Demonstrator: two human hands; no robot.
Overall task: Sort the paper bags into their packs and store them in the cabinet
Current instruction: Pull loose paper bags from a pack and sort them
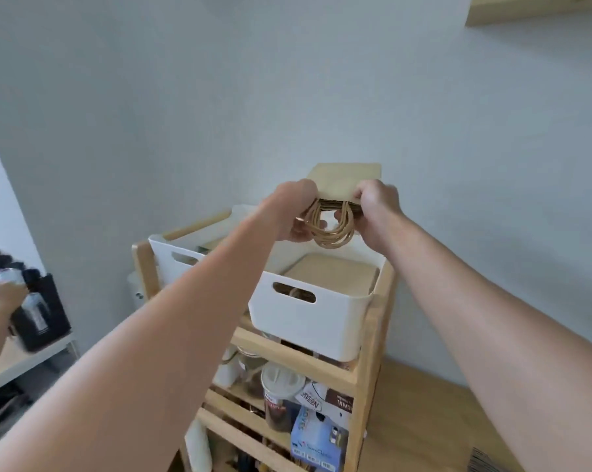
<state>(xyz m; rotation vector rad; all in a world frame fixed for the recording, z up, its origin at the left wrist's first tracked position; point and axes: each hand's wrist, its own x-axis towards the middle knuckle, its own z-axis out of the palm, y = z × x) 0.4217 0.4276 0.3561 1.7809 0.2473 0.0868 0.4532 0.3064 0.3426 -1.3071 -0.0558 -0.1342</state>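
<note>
Fingers of both hands, left hand (296,212) and right hand (378,212), clamp the paper bags (344,185); the white bin (308,318) lies at six o'clock below.

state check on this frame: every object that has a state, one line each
left hand: shut on paper bags, gripping the stack's left edge
right hand: shut on paper bags, gripping the right edge
paper bags: flat stack, held in the air above the bins, handles hanging down
right white bin: open top, on the rack's top shelf, brown stack already inside
left white bin: open top, contents hidden
wooden rack: upright, lower shelves stocked
</note>
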